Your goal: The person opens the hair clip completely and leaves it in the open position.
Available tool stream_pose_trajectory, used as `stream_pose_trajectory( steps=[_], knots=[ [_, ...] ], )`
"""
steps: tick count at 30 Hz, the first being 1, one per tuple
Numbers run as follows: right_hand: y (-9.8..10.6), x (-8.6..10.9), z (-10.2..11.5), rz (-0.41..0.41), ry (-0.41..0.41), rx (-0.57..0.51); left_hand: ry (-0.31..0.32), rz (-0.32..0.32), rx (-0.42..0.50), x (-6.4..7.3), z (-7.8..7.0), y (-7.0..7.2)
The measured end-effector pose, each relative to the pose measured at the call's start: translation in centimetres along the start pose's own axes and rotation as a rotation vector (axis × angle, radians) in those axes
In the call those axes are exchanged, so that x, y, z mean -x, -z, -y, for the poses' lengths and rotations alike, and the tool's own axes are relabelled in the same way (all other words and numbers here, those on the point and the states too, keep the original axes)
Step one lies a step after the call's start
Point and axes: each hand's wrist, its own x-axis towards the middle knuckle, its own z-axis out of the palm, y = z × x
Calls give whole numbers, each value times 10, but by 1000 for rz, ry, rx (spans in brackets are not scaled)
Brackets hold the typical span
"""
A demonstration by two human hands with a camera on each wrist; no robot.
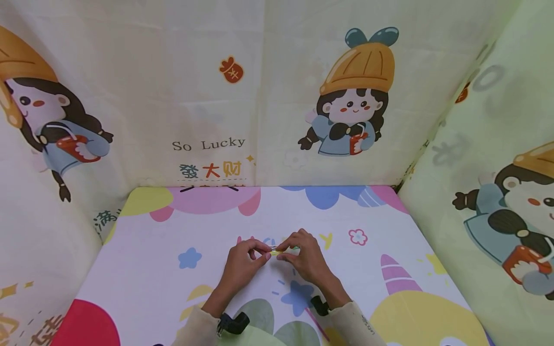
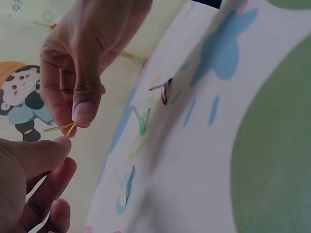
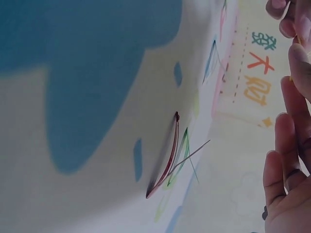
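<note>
Near the middle of the table, my left hand (image 1: 243, 262) and right hand (image 1: 308, 258) meet fingertip to fingertip. Between them is a thin yellow strand (image 2: 59, 128), bent with a loose end sticking out in the left wrist view. The left thumb and a finger pinch it from one side; the right thumb and index finger pinch it from the other. Fingertips hide much of the strand. On the table close by lie a bent dark red strand (image 3: 172, 155), a green strand (image 2: 142, 124) and a blue strand (image 2: 129, 184), each folded into a narrow V.
A white table cover (image 1: 147, 269) with printed coloured shapes lies under the hands. Printed cloth walls (image 1: 285, 96) rise behind it and on both sides. Each wrist wears a small black camera (image 1: 233, 323) at the sleeve's edge.
</note>
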Motion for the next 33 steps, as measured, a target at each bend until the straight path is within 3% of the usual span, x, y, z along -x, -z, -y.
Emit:
stream_pose_trajectory(
  steps=[4, 15, 26, 33],
  knots=[
    [-1, 1, -2, 13, 5, 38, -72, -44, -113, 1, 0, -3],
    [-6, 4, -3, 91, -24, 96, -146, -52, -294, 3, 2, -8],
    [-15, 4, -4, 153, -54, 179, -151, -25, -415, 6, 9, -14],
    [-16, 4, -3, 159, -30, 211, -142, -7, -447, 7, 11, -18]
  ],
)
